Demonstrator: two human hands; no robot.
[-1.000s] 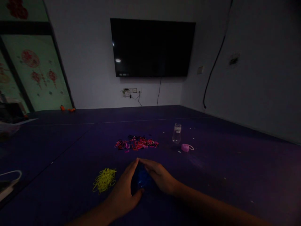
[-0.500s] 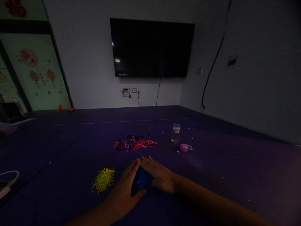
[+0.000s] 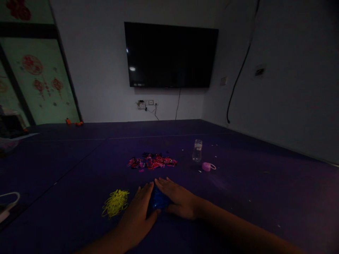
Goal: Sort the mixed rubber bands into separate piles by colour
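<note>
A small heap of blue rubber bands (image 3: 158, 200) lies on the purple mat (image 3: 243, 197) right in front of me. My left hand (image 3: 137, 211) rests flat against its left side, fingers stretched forward and thumb at its near edge. My right hand (image 3: 177, 199) lies flat against its right side, fingers pointing left so the fingertips of both hands almost meet beyond the heap. The two hands cup the heap and hide part of it. A heap of yellow rubber bands (image 3: 115, 203) lies just left of my left hand.
A pile of pink, red and black rubber bands (image 3: 152, 161) lies further ahead. A clear bottle (image 3: 197, 150) stands to its right beside a pink cap (image 3: 207, 166). A white object (image 3: 7, 206) sits at the left edge. A dark TV (image 3: 171, 54) hangs on the far wall.
Both hands have flattened and lowered around the blue heap, and the fingertips have parted slightly. The view has shifted a little; the other heaps have not moved.
</note>
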